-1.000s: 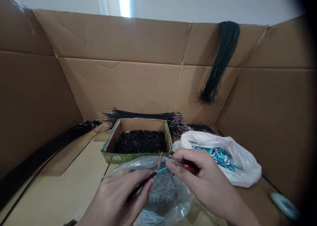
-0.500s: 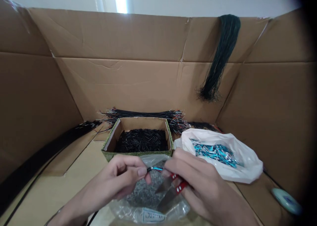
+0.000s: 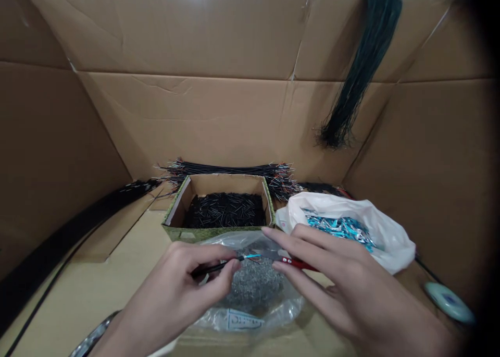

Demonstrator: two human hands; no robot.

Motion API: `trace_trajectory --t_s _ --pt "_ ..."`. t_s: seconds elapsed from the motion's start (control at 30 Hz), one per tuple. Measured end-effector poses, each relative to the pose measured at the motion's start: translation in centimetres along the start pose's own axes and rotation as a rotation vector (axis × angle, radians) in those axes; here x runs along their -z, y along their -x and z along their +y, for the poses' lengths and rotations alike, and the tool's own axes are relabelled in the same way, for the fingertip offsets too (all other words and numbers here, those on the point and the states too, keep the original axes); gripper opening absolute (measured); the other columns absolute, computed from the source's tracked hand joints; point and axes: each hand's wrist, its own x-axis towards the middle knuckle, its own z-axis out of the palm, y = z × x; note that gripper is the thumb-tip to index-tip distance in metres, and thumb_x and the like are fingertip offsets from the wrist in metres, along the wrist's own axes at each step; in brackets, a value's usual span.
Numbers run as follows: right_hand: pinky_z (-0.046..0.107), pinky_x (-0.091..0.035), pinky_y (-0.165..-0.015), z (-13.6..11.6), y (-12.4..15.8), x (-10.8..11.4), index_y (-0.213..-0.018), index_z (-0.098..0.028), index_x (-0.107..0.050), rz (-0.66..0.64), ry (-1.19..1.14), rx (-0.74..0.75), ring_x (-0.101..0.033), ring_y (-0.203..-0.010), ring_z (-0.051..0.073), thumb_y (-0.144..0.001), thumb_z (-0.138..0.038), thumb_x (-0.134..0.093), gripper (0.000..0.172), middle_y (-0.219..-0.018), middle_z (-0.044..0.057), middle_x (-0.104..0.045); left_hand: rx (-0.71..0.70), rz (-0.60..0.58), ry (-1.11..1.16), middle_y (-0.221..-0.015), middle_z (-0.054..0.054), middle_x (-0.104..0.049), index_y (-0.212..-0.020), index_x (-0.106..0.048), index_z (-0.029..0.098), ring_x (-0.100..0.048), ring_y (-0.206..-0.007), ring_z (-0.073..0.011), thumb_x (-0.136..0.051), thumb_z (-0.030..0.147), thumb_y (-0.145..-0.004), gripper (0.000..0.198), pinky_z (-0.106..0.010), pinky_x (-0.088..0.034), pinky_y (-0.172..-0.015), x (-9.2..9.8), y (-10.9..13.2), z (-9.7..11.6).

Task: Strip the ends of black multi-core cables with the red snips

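Pinched in my left hand (image 3: 195, 284) is a black cable (image 3: 213, 268), its end pointing right with thin blue and reddish inner wires (image 3: 252, 256) bared. My right hand (image 3: 328, 279) grips red-handled thread snips (image 3: 295, 262), whose blades point left and lie at the bared wires. Whether the blades touch the wires I cannot tell. Under both hands lies a clear plastic bag (image 3: 258, 289) of fine greyish bits, with a printed label near its front.
Behind the hands stands a green-edged box (image 3: 219, 234) of short black pieces. To its right is a white plastic bag (image 3: 394, 242) of blue foil-like strips. Cable bundles (image 3: 226, 168) lie behind; dark strands (image 3: 363, 70) hang over the cardboard wall (image 3: 187, 107).
My right hand has turned the snips from pointing down-left to level, bringing the blades to the wires. Its fingers no longer hold the wire ends. The view has tilted downward.
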Motion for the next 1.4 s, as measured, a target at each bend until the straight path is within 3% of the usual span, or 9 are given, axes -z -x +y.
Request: trace_trajectory --t_s 0.13,0.4,0.77,0.97,1.03,1.23,1.4 --pt "0.041 -0.059 -0.085 -0.2 0.4 -0.5 -0.151 -0.036 -0.044 -0.039 0.027 -0.017 -0.07 -0.1 0.024 -0.105 -0.031 -0.049 0.046 -0.123 0.005 -0.068 0.043 -0.093 -0.026 -0.066 0.002 -0.071 -0.086 -0.079 0.019 -0.059 -0.055 -0.0124 -0.054 0.022 -0.097 0.027 -0.019 -0.044 -0.048 0.0 0.0 0.3" --pt "0.044 -0.059 -0.091 -0.1 0.4 -0.4 -0.137 -0.033 -0.059 -0.08 0.056 -0.007 -0.071 -0.096 0.025 -0.102 -0.028 -0.053 0.037 -0.122 0.006 -0.07 0.026 -0.092 -0.041 -0.071 0.002 -0.075 -0.092 -0.079 0.019 -0.062 -0.056 -0.0121 -0.056 0.023 -0.098 0.024 -0.02 -0.046 -0.05 -0.2 0.1 0.0" --pt "0.035 -0.06 -0.076 0.8 0.6 0.2 -0.136 -0.037 -0.064 -0.047 -0.02 0.016 -0.071 -0.102 0.025 -0.096 -0.032 -0.062 0.04 -0.123 0.004 -0.072 -0.13 -0.112 -0.137 -0.073 0.004 -0.071 -0.1 -0.074 0.022 -0.059 -0.058 -0.01 -0.06 0.017 -0.097 0.016 -0.022 -0.042 -0.056 -0.5 0.8 -0.6" --pt "0.03 -0.055 -0.076 1.5 -1.3 1.2 -0.123 -0.034 -0.073 -0.288 -0.236 0.034 -0.071 -0.087 0.019 -0.095 -0.024 -0.066 0.03 -0.101 0.0 -0.076 -0.197 -0.203 -0.147 -0.07 0.005 -0.068 -0.104 -0.072 0.023 -0.056 -0.057 -0.0117 -0.058 0.017 -0.099 0.016 -0.027 -0.041 -0.061 -0.4 0.8 -0.8" --pt "0.03 -0.054 -0.076 1.5 -1.7 1.4 -0.119 -0.032 -0.075 -0.315 -0.282 0.034 -0.07 -0.084 0.018 -0.095 -0.023 -0.066 0.027 -0.098 -0.001 -0.076 -0.206 -0.206 -0.146 -0.073 0.005 -0.07 -0.105 -0.071 0.023 -0.056 -0.058 -0.0117 -0.058 0.016 -0.099 0.016 -0.027 -0.041 -0.063 -0.3 0.7 -0.9" --pt "0.031 -0.054 -0.084 1.1 -1.5 1.0 -0.111 -0.031 -0.077 -0.269 -0.246 -0.031 -0.07 -0.092 0.02 -0.094 -0.025 -0.067 0.02 -0.098 0.0 -0.076 -0.178 -0.201 -0.159 -0.074 0.004 -0.07 -0.105 -0.072 0.023 -0.058 -0.061 -0.0123 -0.058 0.019 -0.099 0.015 -0.026 -0.041 -0.06 -0.3 0.4 -0.9" --pt "0.033 -0.053 -0.082 0.9 -0.5 0.1 -0.125 -0.033 -0.07 -0.199 -0.16 -0.039 -0.069 -0.096 0.022 -0.097 -0.028 -0.064 0.03 -0.106 0.001 -0.075 -0.142 -0.194 -0.167 -0.076 0.003 -0.069 -0.105 -0.072 0.023 -0.058 -0.063 -0.0126 -0.057 0.02 -0.101 0.016 -0.026 -0.041 -0.06 -0.5 0.6 -1.1"
